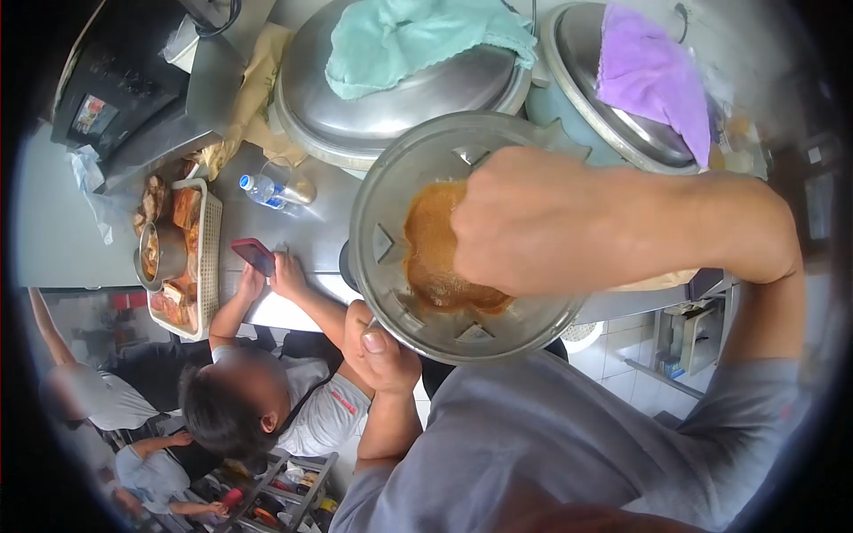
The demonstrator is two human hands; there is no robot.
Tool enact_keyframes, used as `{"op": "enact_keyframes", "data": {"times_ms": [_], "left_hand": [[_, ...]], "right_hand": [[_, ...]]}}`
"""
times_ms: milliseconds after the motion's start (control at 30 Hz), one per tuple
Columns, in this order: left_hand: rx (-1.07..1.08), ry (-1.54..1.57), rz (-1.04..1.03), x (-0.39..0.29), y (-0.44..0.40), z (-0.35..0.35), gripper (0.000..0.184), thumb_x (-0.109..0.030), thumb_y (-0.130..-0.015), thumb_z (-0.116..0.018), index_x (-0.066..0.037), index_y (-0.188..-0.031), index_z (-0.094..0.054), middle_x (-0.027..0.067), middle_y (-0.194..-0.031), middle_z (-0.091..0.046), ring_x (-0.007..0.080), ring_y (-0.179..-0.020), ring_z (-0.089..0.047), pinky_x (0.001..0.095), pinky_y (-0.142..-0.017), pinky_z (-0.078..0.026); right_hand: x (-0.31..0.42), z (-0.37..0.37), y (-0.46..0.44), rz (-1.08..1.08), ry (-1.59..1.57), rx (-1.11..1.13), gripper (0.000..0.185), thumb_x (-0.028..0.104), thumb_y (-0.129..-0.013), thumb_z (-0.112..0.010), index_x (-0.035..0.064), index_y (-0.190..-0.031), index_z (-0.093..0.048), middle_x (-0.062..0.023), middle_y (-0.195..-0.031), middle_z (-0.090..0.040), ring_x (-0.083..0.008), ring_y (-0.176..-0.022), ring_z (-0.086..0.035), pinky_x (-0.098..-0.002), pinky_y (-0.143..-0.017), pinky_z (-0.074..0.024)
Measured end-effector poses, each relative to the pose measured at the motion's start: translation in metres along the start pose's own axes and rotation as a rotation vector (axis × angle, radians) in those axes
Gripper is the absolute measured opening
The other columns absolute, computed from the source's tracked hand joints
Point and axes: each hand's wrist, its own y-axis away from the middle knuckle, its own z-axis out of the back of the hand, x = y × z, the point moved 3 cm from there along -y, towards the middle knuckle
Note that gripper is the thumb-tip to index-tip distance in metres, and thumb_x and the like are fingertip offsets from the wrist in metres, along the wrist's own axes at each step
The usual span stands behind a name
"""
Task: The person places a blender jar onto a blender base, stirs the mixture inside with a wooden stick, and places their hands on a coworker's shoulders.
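A clear blender jar (378, 240) is tilted toward me, with brown sauce (433, 235) lying in its bottom. My left hand (382, 351) is closed at the jar's near left edge, thumb up against the rim; it appears to grip the jar there. Over the jar's mouth is my right hand (524, 222), curled into a fist with its back toward me. It covers part of the sauce. Whatever its fingers hold, if anything, is hidden beneath the hand.
Two large lidded pots stand behind, one under a green cloth (400, 44), one under a purple cloth (653, 80). A bottle (262, 189) and a white basket of food (209, 258) sit at left. One person nearby holds a phone (254, 255); others are farther back.
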Motion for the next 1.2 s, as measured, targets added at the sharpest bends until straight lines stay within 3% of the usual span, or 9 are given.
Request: {"op": "enact_keyframes", "data": {"times_ms": [167,267,367,467,767,967,1067,1133,1200], "left_hand": [[0.014,-0.044,-0.039,-0.005,-0.001,-0.001,0.05,-0.047,-0.1,-0.045,-0.001,-0.081,-0.051,0.0031,-0.07,-0.056,0.007,-0.063,-0.045,0.0221,-0.058,-0.035],[0.013,-0.019,-0.04,-0.002,-0.001,0.001,0.049,-0.045,-0.1,-0.045,-0.001,-0.081,-0.051,0.0021,-0.069,-0.055,0.006,-0.062,-0.043,0.0218,-0.057,-0.033],[0.022,-0.069,-0.078,-0.005,-0.003,-0.002,0.05,-0.046,-0.1,-0.045,-0.001,-0.08,-0.051,0.0004,-0.066,-0.052,0.0052,-0.06,-0.042,0.0216,-0.054,-0.031],[0.027,-0.094,-0.084,-0.007,-0.004,-0.001,0.051,-0.047,-0.101,-0.044,-0.001,-0.08,-0.05,-0.0008,-0.063,-0.05,0.0048,-0.058,-0.041,0.0217,-0.052,-0.03],[0.057,-0.134,-0.113,-0.008,-0.006,-0.002,0.05,-0.046,-0.101,-0.044,-0.002,-0.078,-0.049,-0.0022,-0.059,-0.046,0.0045,-0.054,-0.037,0.0224,-0.05,-0.028],[0.06,-0.263,-0.233,-0.006,-0.005,0.001,0.049,-0.045,-0.101,-0.044,-0.002,-0.077,-0.048,-0.0038,-0.054,-0.042,0.004,-0.051,-0.035,0.0226,-0.047,-0.027],[0.048,-0.187,-0.184,-0.005,-0.006,0.001,0.049,-0.045,-0.101,-0.045,-0.002,-0.076,-0.047,-0.0044,-0.053,-0.041,0.004,-0.05,-0.034,0.0226,-0.046,-0.027],[0.048,-0.189,-0.205,0.001,-0.006,0.002,0.049,-0.043,-0.101,-0.045,-0.002,-0.076,-0.048,-0.0041,-0.053,-0.041,0.0042,-0.05,-0.035,0.0229,-0.046,-0.027],[0.049,-0.27,-0.242,0.006,-0.003,0.008,0.046,-0.04,-0.101,-0.047,-0.001,-0.076,-0.049,-0.0029,-0.054,-0.043,0.0049,-0.051,-0.038,0.0237,-0.047,-0.029]], "right_hand": [[-0.001,0.014,0.004,-0.125,-0.178,0.061,0.009,0.01,-0.06,-0.065,0.0017,-0.058,-0.063,-0.0134,-0.057,-0.061,-0.029,-0.054,-0.063,-0.0366,-0.048,-0.0481],[0.004,0.014,0.001,-0.055,0.025,-0.07,0.009,0.008,-0.062,-0.064,-0.0011,-0.062,-0.065,-0.0164,-0.061,-0.063,-0.0316,-0.056,-0.064,-0.0389,-0.051,-0.0496],[0.005,-0.001,-0.001,-0.004,-0.067,-0.027,0.01,0.008,-0.063,-0.064,-0.0017,-0.062,-0.065,-0.0174,-0.064,-0.064,-0.0321,-0.058,-0.064,-0.0404,-0.052,-0.05],[0.002,0.005,0.002,-0.194,-0.27,0.159,0.01,0.008,-0.063,-0.064,-0.0014,-0.061,-0.065,-0.0171,-0.065,-0.065,-0.032,-0.059,-0.064,-0.041,-0.052,-0.0495],[0.011,0.009,-0.007,-0.106,0.133,-0.042,0.011,0.011,-0.062,-0.065,0.0012,-0.059,-0.063,-0.0168,-0.062,-0.062,-0.0318,-0.059,-0.063,-0.0413,-0.049,-0.0458],[0.004,0.001,-0.005,-0.22,-0.412,0.103,0.013,0.011,-0.063,-0.063,-0.0028,-0.063,-0.064,-0.0178,-0.064,-0.062,-0.0325,-0.06,-0.063,-0.0423,-0.05,-0.0461],[0.006,0.012,-0.007,-0.147,-0.305,0.254,0.014,0.009,-0.065,-0.061,-0.0041,-0.065,-0.065,-0.0191,-0.066,-0.063,-0.0345,-0.062,-0.063,-0.0427,-0.052,-0.0478],[0.005,0.029,-0.002,-0.149,0.076,-0.045,0.014,0.009,-0.067,-0.061,-0.0037,-0.066,-0.065,-0.0201,-0.068,-0.063,-0.0361,-0.063,-0.063,-0.0432,-0.055,-0.0483],[0.01,0.025,-0.005,-0.134,0.145,-0.066,0.013,0.009,-0.067,-0.061,-0.0035,-0.067,-0.065,-0.02,-0.069,-0.063,-0.0361,-0.064,-0.063,-0.0432,-0.055,-0.0479]]}}
